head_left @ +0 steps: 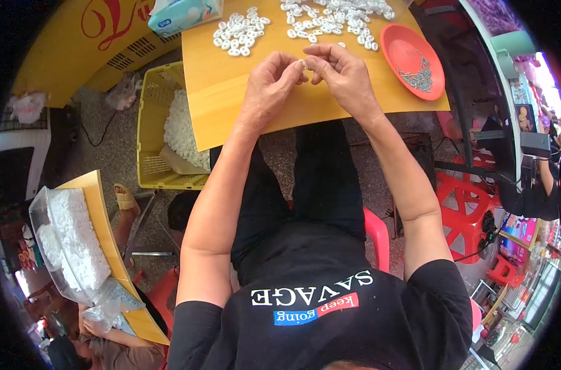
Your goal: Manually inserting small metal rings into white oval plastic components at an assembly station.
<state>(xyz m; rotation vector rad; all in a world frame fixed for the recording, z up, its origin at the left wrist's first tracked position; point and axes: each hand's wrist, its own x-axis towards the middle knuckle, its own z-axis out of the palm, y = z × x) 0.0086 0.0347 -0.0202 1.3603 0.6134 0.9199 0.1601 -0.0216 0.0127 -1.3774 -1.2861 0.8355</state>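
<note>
The left hand (pixel 274 80) and right hand (pixel 342 75) meet over the desk (pixel 216 95). Each grip is pinched at the fingertips, with a small pale bit (pixel 303 63) between them. The fingers hide most of it, so I cannot tell its shape.

Just past the hands lie white rings, in a left pile (pixel 240 32) and a bigger right pile (pixel 330 20). To the right, a red plate (pixel 401 48) with thin metal pins (pixel 420 79) is near the right hand. A tissue pack (pixel 185 13) sits at the far left. On the floor, a yellow crate (pixel 146 135) of white bits (pixel 180 132) stands by the desk's left side. Near left, a clear box (pixel 43 209) is on a second desk (pixel 90 182), with another person (pixel 123 353) beside it. Red stools (pixel 475 213) stand on the right.

Big curly red letters (pixel 104 24) mark a yellow panel (pixel 64 58), far left. The black shirt (pixel 348 246) has white letters, upside down here, above a red and blue patch (pixel 316 309) with small words.
</note>
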